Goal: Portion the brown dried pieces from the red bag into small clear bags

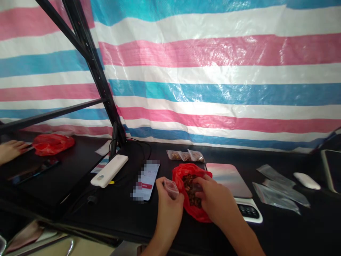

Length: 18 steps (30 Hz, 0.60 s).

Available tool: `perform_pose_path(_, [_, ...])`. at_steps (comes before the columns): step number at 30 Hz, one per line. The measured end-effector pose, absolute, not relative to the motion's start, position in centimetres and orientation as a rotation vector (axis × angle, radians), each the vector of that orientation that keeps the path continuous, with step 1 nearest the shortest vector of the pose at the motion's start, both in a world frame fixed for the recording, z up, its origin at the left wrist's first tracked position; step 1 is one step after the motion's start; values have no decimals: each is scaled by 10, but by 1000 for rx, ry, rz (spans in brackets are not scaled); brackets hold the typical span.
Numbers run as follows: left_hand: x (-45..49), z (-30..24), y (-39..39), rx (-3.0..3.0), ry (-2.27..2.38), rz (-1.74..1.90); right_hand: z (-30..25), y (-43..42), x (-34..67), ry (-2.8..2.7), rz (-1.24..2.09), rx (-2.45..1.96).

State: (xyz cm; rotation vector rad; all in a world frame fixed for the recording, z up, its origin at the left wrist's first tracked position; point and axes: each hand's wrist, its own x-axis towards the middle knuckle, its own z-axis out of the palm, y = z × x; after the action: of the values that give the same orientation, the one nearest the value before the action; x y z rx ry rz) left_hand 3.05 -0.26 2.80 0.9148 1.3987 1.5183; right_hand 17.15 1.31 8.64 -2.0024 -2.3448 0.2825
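My left hand [168, 209] pinches the mouth of a small clear zip bag [171, 189], which stands open just left of a red plastic bag [200, 215]. Loose brown dried pieces [189, 192] fill the red bag, whose rim is spread wide. Over them reaches my right hand [216, 199], fingers curled together inside the rim. Something translucent shows at those fingertips, too unclear to name. Behind the red bag lie several small filled zip bags [185, 155]. A scale [229, 180] with a shiny plate sits under and beyond my right forearm.
Left of my hands are a phone [146, 179] with a lit screen and a white power bank [109, 171] with cables. Flat clear bags [277, 199] and a white mouse [307, 180] lie right. Past a black post [102, 81], another person's hand [12, 151] is near a red bag [53, 143].
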Motion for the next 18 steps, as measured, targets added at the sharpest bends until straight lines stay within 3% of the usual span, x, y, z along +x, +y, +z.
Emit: perform_pose_path(18, [23, 35, 6, 894, 1174, 1431, 66, 27, 161, -2052, 544, -1773])
